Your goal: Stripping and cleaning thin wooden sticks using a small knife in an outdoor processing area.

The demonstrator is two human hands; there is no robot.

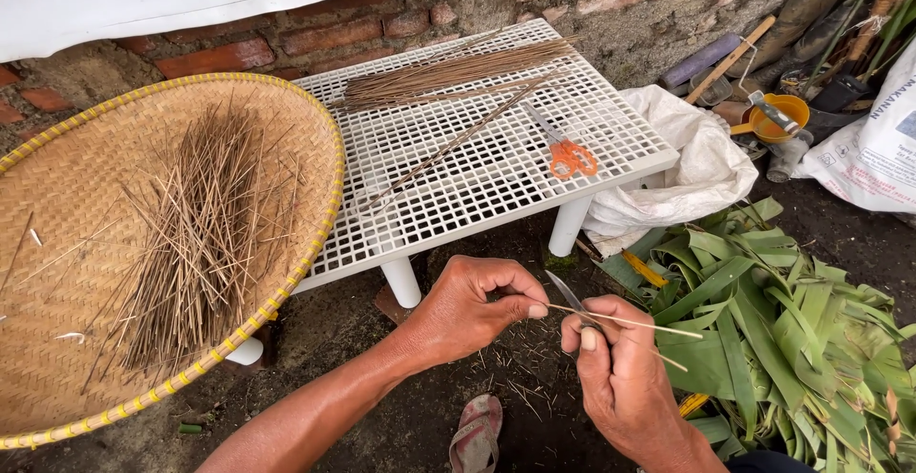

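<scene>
My left hand [468, 309] pinches one end of a thin pale leaf rib stick [644, 324] between thumb and forefinger. My right hand [620, 373] grips a small knife [565, 292], its grey blade pointing up and left, pressed against the stick near my thumb. The stick runs rightward past my right hand over green leaves. Both hands hover above dark ground, in front of a white grid table [496, 182].
A round woven tray [57, 244] with a yellow rim holds several brown sticks [205, 234]. A stick bundle [448, 72] and orange-handled scissors [570, 156] lie on the table. Green leaves [782, 339] pile at right, a white sack [692, 163] behind, a sandal [475, 433] below.
</scene>
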